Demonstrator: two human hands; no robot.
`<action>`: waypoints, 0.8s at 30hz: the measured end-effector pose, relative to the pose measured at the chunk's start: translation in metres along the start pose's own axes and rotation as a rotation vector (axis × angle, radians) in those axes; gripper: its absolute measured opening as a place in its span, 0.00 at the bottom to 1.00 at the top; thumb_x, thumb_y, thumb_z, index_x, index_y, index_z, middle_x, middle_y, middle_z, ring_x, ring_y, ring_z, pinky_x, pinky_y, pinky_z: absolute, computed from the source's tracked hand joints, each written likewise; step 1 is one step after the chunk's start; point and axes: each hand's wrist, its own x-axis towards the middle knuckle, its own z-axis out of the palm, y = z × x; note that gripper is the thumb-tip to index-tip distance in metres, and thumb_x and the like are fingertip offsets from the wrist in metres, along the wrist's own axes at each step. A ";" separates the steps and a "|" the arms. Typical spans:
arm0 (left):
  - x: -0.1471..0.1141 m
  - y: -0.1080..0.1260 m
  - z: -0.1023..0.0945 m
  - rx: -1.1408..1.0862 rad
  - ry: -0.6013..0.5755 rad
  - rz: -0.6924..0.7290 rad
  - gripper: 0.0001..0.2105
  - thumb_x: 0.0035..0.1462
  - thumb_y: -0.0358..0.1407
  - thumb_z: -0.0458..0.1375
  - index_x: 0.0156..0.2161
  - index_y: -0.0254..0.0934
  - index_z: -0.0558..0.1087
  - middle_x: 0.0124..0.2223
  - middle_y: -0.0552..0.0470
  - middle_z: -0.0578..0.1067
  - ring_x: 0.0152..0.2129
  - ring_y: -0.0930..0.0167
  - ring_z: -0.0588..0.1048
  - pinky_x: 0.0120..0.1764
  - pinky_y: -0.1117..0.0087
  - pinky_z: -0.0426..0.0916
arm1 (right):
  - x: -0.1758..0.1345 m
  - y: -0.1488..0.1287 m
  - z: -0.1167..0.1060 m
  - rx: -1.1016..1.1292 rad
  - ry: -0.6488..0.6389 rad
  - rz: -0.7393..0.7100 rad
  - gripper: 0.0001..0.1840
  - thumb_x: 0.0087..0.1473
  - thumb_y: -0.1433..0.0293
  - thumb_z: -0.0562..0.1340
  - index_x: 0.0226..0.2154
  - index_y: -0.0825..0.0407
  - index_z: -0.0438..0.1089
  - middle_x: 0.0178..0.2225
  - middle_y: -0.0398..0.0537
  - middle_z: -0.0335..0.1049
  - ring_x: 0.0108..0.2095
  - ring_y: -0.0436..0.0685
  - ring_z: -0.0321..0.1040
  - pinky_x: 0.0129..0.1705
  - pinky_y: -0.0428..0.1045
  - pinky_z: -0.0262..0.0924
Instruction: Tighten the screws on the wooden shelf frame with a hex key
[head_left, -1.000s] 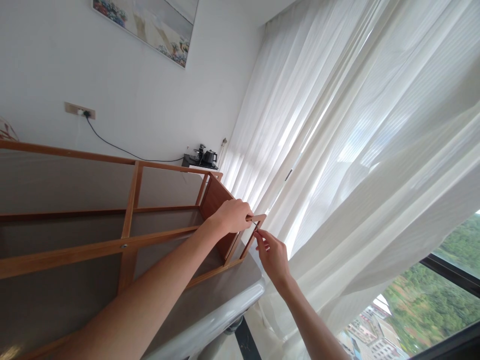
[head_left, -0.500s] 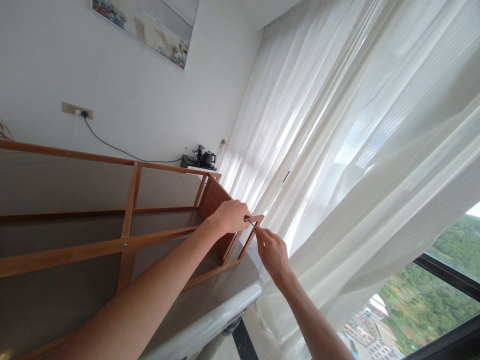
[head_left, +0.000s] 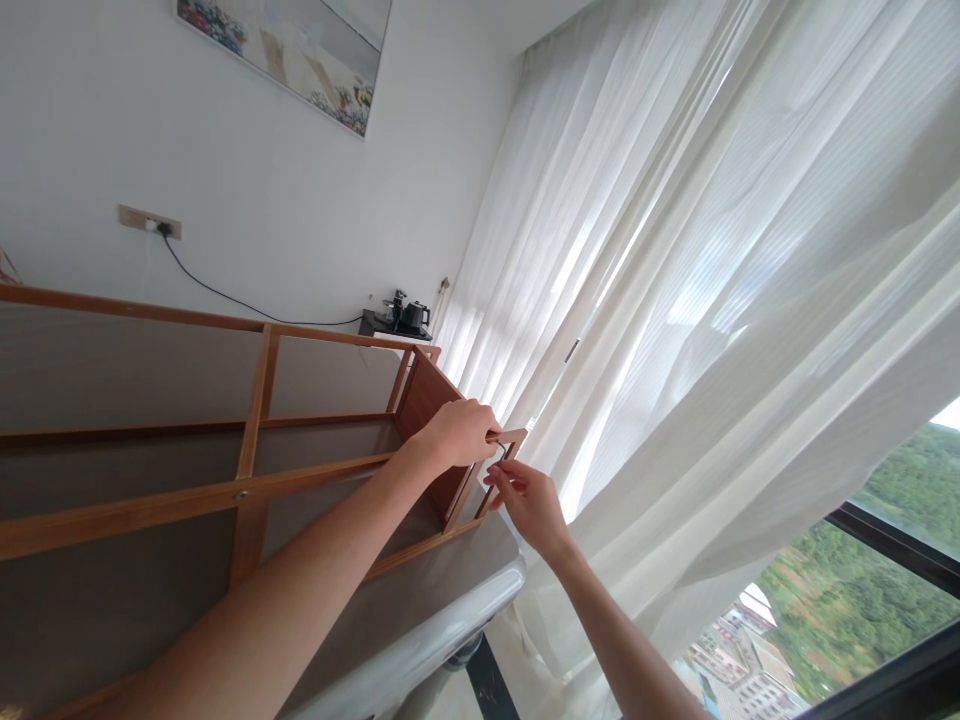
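Observation:
A brown wooden frame (head_left: 255, 410), built of several slats with a solid panel (head_left: 429, 395) near its right end, lies across the left half of the head view. My left hand (head_left: 463, 432) is closed over the frame's right end, its fingertips hidden beside the end bar. There a thin, dark, bent hex key (head_left: 502, 452) juts out just past those fingers. Pinched fingers of my right hand (head_left: 531, 500) hold its lower end, below the end bar's top corner. The other end of the key is hidden at the frame.
Beneath the frame is a grey surface with a glossy white rounded edge (head_left: 450, 612). Sheer white curtains (head_left: 637, 330) hang close on the right. By the far wall, a black kettle (head_left: 415, 316) stands on a small stand; its cord runs to a wall socket (head_left: 150, 221).
My right hand has moved slightly down and left, turning the outer end of the hex key downward. My left hand stays on the frame.

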 end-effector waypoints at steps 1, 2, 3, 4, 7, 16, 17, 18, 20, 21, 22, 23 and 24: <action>0.000 0.000 0.000 -0.002 -0.003 0.001 0.08 0.52 0.33 0.54 0.23 0.39 0.72 0.25 0.49 0.74 0.25 0.66 0.73 0.26 0.69 0.56 | -0.001 -0.002 0.002 0.046 -0.009 0.016 0.16 0.63 0.56 0.56 0.34 0.48 0.73 0.34 0.44 0.79 0.24 0.53 0.76 0.30 0.47 0.67; -0.001 0.000 -0.001 -0.005 -0.007 0.001 0.08 0.52 0.33 0.54 0.23 0.39 0.72 0.25 0.49 0.74 0.25 0.66 0.73 0.26 0.69 0.56 | -0.001 -0.003 0.004 0.069 -0.005 0.024 0.16 0.63 0.56 0.56 0.35 0.48 0.73 0.34 0.44 0.79 0.24 0.54 0.76 0.29 0.47 0.67; -0.001 0.001 -0.001 -0.008 -0.011 0.001 0.08 0.52 0.33 0.54 0.24 0.39 0.72 0.25 0.49 0.74 0.25 0.66 0.73 0.26 0.69 0.56 | -0.002 -0.003 0.005 0.069 0.014 0.026 0.16 0.63 0.55 0.56 0.35 0.48 0.73 0.33 0.44 0.79 0.24 0.54 0.76 0.29 0.47 0.67; -0.001 0.001 -0.002 -0.012 -0.016 0.002 0.08 0.52 0.33 0.54 0.24 0.39 0.72 0.25 0.49 0.74 0.25 0.66 0.73 0.26 0.69 0.57 | -0.004 -0.002 0.006 0.049 0.043 0.024 0.16 0.63 0.55 0.57 0.35 0.48 0.73 0.33 0.44 0.79 0.24 0.54 0.76 0.29 0.47 0.67; -0.001 0.001 -0.002 -0.005 -0.017 -0.004 0.09 0.53 0.34 0.54 0.25 0.39 0.73 0.27 0.49 0.75 0.26 0.65 0.74 0.26 0.68 0.58 | -0.009 0.003 0.007 -0.096 0.140 -0.008 0.16 0.64 0.56 0.56 0.34 0.47 0.71 0.33 0.43 0.78 0.24 0.53 0.75 0.28 0.47 0.66; -0.001 0.001 -0.001 0.011 -0.010 -0.009 0.08 0.53 0.35 0.55 0.26 0.40 0.74 0.28 0.49 0.77 0.28 0.65 0.75 0.27 0.70 0.59 | -0.004 0.019 0.001 -0.356 0.146 -0.133 0.17 0.68 0.58 0.50 0.40 0.47 0.71 0.34 0.44 0.76 0.27 0.53 0.74 0.29 0.45 0.61; -0.001 0.001 -0.001 0.012 -0.004 -0.009 0.08 0.53 0.35 0.55 0.26 0.39 0.74 0.28 0.49 0.76 0.28 0.65 0.75 0.26 0.70 0.58 | -0.002 0.020 0.000 -0.366 0.147 -0.139 0.17 0.68 0.59 0.50 0.40 0.47 0.71 0.34 0.44 0.76 0.27 0.52 0.74 0.29 0.45 0.60; -0.001 0.001 -0.001 0.014 -0.001 -0.006 0.08 0.52 0.34 0.55 0.26 0.39 0.74 0.27 0.49 0.76 0.27 0.65 0.75 0.25 0.70 0.57 | -0.001 0.021 0.000 -0.380 0.149 -0.146 0.17 0.68 0.59 0.50 0.40 0.47 0.71 0.34 0.44 0.76 0.27 0.52 0.73 0.29 0.45 0.60; 0.000 0.001 0.000 0.014 -0.002 -0.001 0.08 0.52 0.34 0.54 0.25 0.39 0.73 0.26 0.49 0.75 0.25 0.67 0.74 0.24 0.69 0.55 | 0.001 0.021 0.000 -0.431 0.154 -0.174 0.17 0.69 0.61 0.50 0.41 0.47 0.72 0.34 0.44 0.76 0.27 0.52 0.73 0.30 0.45 0.58; 0.000 0.000 0.000 0.011 -0.004 0.001 0.08 0.52 0.34 0.54 0.25 0.39 0.73 0.26 0.49 0.75 0.25 0.67 0.74 0.24 0.69 0.55 | 0.001 0.020 -0.001 -0.472 0.162 -0.198 0.16 0.69 0.62 0.50 0.42 0.48 0.72 0.34 0.44 0.76 0.27 0.51 0.72 0.30 0.45 0.58; 0.000 0.000 0.000 0.008 -0.007 0.003 0.08 0.52 0.34 0.54 0.25 0.39 0.74 0.26 0.49 0.75 0.24 0.67 0.74 0.24 0.69 0.55 | 0.002 0.020 -0.001 -0.523 0.173 -0.227 0.16 0.69 0.63 0.50 0.42 0.48 0.72 0.34 0.44 0.76 0.27 0.51 0.72 0.30 0.45 0.57; 0.000 -0.001 0.000 0.005 -0.010 0.006 0.08 0.52 0.34 0.54 0.25 0.39 0.74 0.26 0.50 0.76 0.24 0.67 0.74 0.24 0.69 0.55 | 0.002 0.020 -0.002 -0.583 0.183 -0.259 0.16 0.69 0.65 0.50 0.43 0.48 0.72 0.34 0.45 0.76 0.27 0.51 0.71 0.29 0.45 0.55; 0.000 -0.001 0.001 0.000 -0.012 0.007 0.08 0.53 0.34 0.55 0.26 0.40 0.75 0.27 0.50 0.76 0.25 0.67 0.74 0.24 0.69 0.55 | 0.003 0.020 -0.004 -0.648 0.192 -0.291 0.16 0.69 0.66 0.50 0.43 0.48 0.73 0.33 0.45 0.76 0.26 0.51 0.71 0.29 0.45 0.54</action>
